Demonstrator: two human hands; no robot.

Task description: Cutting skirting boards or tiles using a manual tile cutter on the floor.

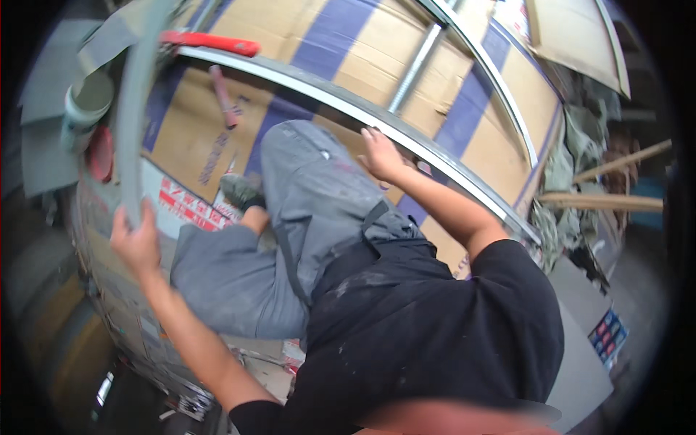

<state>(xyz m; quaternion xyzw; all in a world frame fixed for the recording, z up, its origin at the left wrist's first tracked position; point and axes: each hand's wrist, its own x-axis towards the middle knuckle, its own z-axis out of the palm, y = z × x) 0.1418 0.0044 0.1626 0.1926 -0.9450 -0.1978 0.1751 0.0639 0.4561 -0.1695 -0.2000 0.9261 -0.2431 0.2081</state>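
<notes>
My left hand (139, 241) is closed round the lower end of a long grey metal strip (133, 138), which stands up past the far left edge of the cardboard and is blurred by motion. My right hand (382, 156) lies with its fingers reaching to the near edge of a long metal channel (312, 80); whether they press on it I cannot tell. That channel runs slantwise across the cardboard sheet (406, 51), beyond my bent knee. Against the channel's far left end rests a red-handled tool (217, 43), its working end hard to make out.
A pink stick-shaped tool (223, 98) lies on cardboard in front of my knee. A pale bucket (85, 112) and a red round object (100, 154) stand at left. Further metal channels (486, 61) cross the cardboard. Wooden strips (602, 201) and crumpled green sheeting (569, 167) lie at right.
</notes>
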